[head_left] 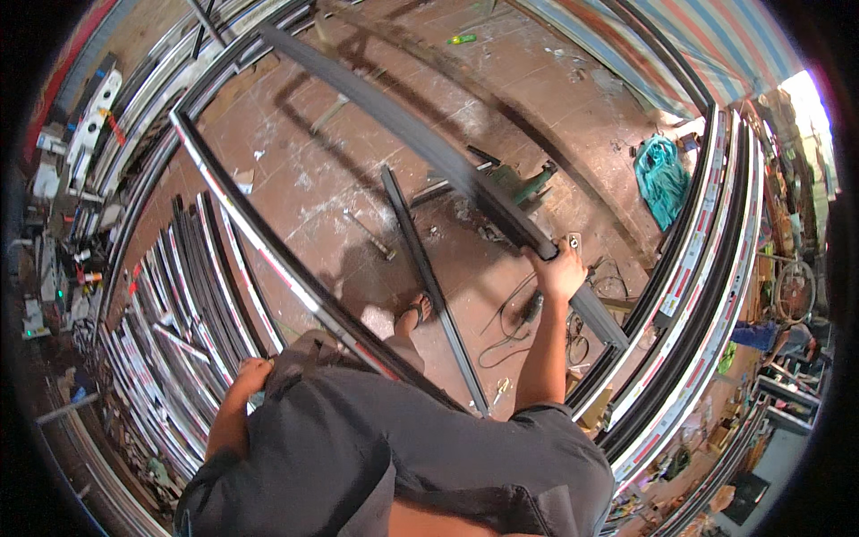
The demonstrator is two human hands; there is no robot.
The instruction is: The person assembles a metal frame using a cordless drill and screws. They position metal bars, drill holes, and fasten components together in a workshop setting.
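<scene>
Nothing legible — red-white strips along bars, print too small.

from head height, a wide fisheye view looks down past dark clothing to the floor.

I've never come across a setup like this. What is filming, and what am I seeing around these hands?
There is no robot here, just a person with two bare hands. This single picture comes from a wide fisheye camera worn on the head, looking down, so straight edges curve near the rim. The right hand holds a long dark bar. The left hand is low beside the dark clothing; what its grip holds, if anything, is unclear. On the reddish tiled floor lies a teal bundle, and many long strips are gathered at the left.
</scene>
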